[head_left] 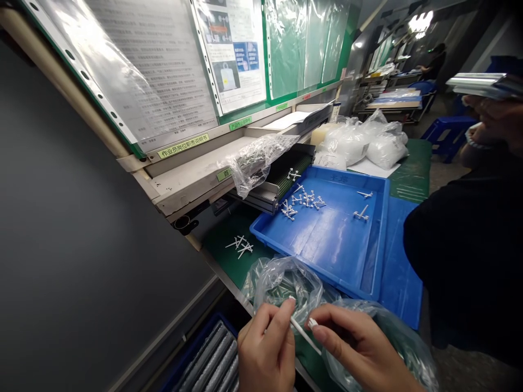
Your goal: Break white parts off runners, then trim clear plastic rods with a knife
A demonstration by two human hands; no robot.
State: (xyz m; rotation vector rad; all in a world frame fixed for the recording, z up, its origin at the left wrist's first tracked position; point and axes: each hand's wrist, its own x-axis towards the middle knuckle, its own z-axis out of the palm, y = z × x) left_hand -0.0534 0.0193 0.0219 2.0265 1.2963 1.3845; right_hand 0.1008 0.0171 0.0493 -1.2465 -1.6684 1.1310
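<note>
White and thin, the plastic stick (305, 335) is pinched in the fingers of the left hand (265, 351), closed firmly near its upper end, while its lower end slants free toward the bench. The right hand (359, 348) comes in from the right, its fingertips (321, 331) drawn together just beside the stick around a small white tip; whether they have real hold of anything cannot be told. Directly beneath the hands lies a clear plastic bag (284, 286), with a second bag (392, 343) under the right wrist. Farther out, toward the bench's far edge, a blue tray (327, 245) holds scattered white plastic parts (304, 201), and a small pile of similar parts (239, 246) rests on the green mat (223, 258) left of the tray. A blue bin (196, 354) of grey rods sits by the near left corner. The step in hand looks like close finger work on this one piece, and the next move calls for a steady pinch, since so thin a stick could slip among the bag's folds
</note>
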